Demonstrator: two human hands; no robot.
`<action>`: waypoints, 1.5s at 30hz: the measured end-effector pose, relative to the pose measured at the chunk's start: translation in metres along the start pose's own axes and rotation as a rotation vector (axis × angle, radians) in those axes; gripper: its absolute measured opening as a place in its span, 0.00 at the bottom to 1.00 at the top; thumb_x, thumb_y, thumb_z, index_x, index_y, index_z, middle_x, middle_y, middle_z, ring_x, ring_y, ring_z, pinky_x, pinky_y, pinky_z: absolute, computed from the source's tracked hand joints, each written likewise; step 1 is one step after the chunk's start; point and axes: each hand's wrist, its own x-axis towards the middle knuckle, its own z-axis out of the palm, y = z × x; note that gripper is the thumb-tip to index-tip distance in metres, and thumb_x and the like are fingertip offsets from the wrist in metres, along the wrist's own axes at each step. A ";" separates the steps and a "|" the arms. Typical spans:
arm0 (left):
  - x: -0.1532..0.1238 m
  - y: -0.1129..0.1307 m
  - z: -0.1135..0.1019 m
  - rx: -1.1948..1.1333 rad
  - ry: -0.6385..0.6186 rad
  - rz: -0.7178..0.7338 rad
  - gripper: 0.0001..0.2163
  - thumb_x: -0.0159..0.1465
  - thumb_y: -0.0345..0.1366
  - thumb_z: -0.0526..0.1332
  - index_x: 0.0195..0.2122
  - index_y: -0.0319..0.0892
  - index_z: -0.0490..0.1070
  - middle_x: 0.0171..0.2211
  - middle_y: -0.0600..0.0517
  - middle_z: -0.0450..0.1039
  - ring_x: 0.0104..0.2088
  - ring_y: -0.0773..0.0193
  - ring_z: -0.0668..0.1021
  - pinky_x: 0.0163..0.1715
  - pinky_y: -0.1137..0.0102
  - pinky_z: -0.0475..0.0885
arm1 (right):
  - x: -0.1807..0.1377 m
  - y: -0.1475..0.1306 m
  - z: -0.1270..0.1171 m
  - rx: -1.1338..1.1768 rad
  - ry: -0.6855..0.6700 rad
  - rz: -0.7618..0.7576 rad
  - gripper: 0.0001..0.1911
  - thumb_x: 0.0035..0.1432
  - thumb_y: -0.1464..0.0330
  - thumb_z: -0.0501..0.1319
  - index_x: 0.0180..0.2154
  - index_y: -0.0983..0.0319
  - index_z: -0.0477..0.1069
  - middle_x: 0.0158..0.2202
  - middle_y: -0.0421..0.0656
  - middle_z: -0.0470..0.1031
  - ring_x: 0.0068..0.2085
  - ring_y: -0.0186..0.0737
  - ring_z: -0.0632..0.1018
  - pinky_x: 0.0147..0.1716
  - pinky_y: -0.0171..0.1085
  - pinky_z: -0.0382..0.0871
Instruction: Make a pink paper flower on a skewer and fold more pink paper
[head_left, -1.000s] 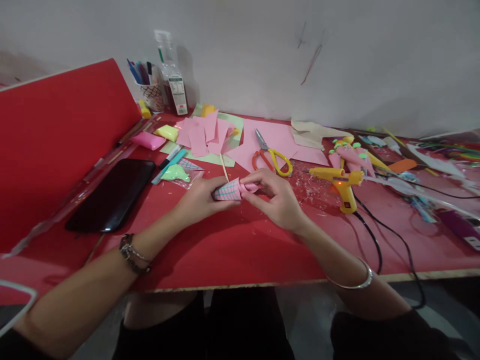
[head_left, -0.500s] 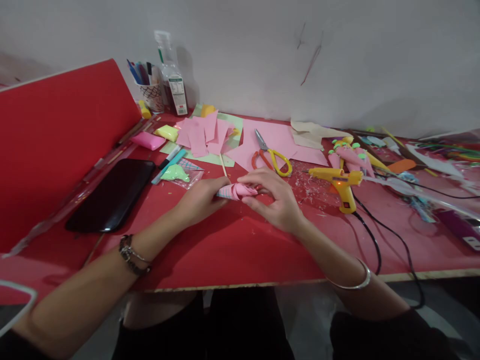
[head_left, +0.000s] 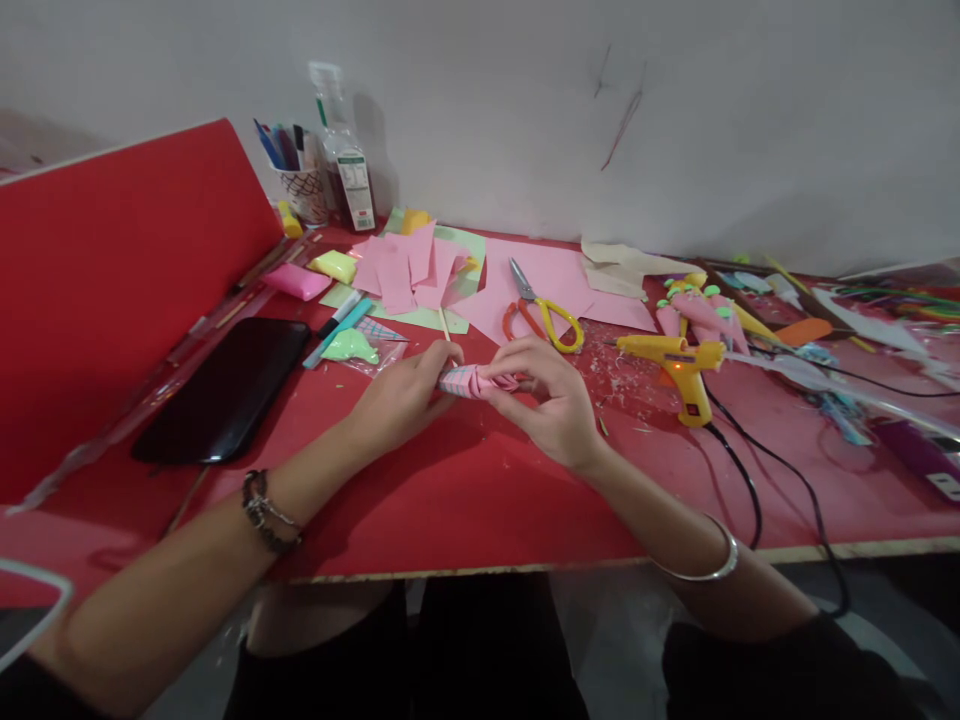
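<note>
A small pink paper roll (head_left: pixel 471 380) with a blue grid pattern at its left end lies between both hands just above the red tabletop (head_left: pixel 465 500). My left hand (head_left: pixel 401 398) pinches its left end with closed fingers. My right hand (head_left: pixel 551 395) grips the right end, fingers curled around the pink paper. Behind the hands lie scissors (head_left: pixel 540 310) with orange and yellow handles on a pink sheet (head_left: pixel 559 275). To the right a yellow glue gun (head_left: pixel 679 365) stands with its cable trailing off the front edge.
A black phone (head_left: pixel 221 390) lies at the left beside a raised red board (head_left: pixel 112 270). A pen cup (head_left: pixel 300 180) and a bottle (head_left: pixel 345 150) stand by the wall. Pink paper strips (head_left: pixel 409 265), clay packets (head_left: pixel 352 345) and finished pink craft pieces (head_left: pixel 701 310) crowd the back and right.
The paper has been rolled tighter, so less of the blue grid shows than a second ago. Both hands stayed in place, the right fingers shifting round the roll.
</note>
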 end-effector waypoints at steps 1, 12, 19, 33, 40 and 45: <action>0.000 0.001 0.000 0.019 0.014 0.011 0.09 0.56 0.31 0.53 0.38 0.41 0.57 0.30 0.51 0.70 0.26 0.65 0.73 0.21 0.75 0.61 | 0.000 0.000 0.001 -0.007 0.011 0.007 0.03 0.49 0.72 0.59 0.30 0.59 0.69 0.30 0.39 0.66 0.33 0.33 0.69 0.26 0.32 0.67; 0.000 0.004 -0.001 0.101 0.137 0.154 0.10 0.58 0.30 0.51 0.41 0.38 0.55 0.31 0.47 0.71 0.30 0.63 0.74 0.24 0.73 0.65 | 0.001 0.001 0.002 0.041 -0.001 0.008 0.06 0.49 0.76 0.59 0.31 0.61 0.66 0.29 0.38 0.64 0.32 0.32 0.67 0.32 0.35 0.64; 0.000 0.004 -0.001 0.125 0.111 0.177 0.11 0.57 0.30 0.52 0.42 0.39 0.55 0.33 0.46 0.70 0.34 0.61 0.73 0.30 0.70 0.67 | 0.000 0.002 0.002 0.085 0.002 0.043 0.05 0.49 0.75 0.58 0.31 0.61 0.65 0.29 0.38 0.62 0.31 0.31 0.66 0.32 0.35 0.63; 0.003 0.006 -0.008 -0.274 0.007 0.086 0.13 0.56 0.33 0.55 0.42 0.39 0.57 0.35 0.49 0.65 0.33 0.65 0.69 0.31 0.71 0.66 | 0.000 0.002 -0.002 0.220 -0.030 0.103 0.08 0.52 0.69 0.57 0.37 0.59 0.63 0.35 0.40 0.64 0.36 0.32 0.70 0.35 0.34 0.68; 0.004 -0.003 -0.005 -0.399 -0.060 0.062 0.08 0.56 0.32 0.57 0.37 0.40 0.61 0.32 0.52 0.68 0.31 0.68 0.71 0.30 0.73 0.67 | -0.001 0.002 -0.002 0.105 -0.119 0.018 0.08 0.50 0.75 0.57 0.35 0.60 0.66 0.34 0.41 0.64 0.36 0.32 0.69 0.34 0.34 0.68; 0.002 -0.006 0.000 -0.487 -0.038 0.008 0.16 0.53 0.30 0.59 0.42 0.41 0.57 0.35 0.51 0.70 0.33 0.68 0.74 0.27 0.75 0.68 | -0.001 0.000 -0.001 0.046 -0.145 -0.074 0.06 0.51 0.75 0.56 0.33 0.61 0.67 0.33 0.41 0.65 0.36 0.32 0.69 0.33 0.34 0.68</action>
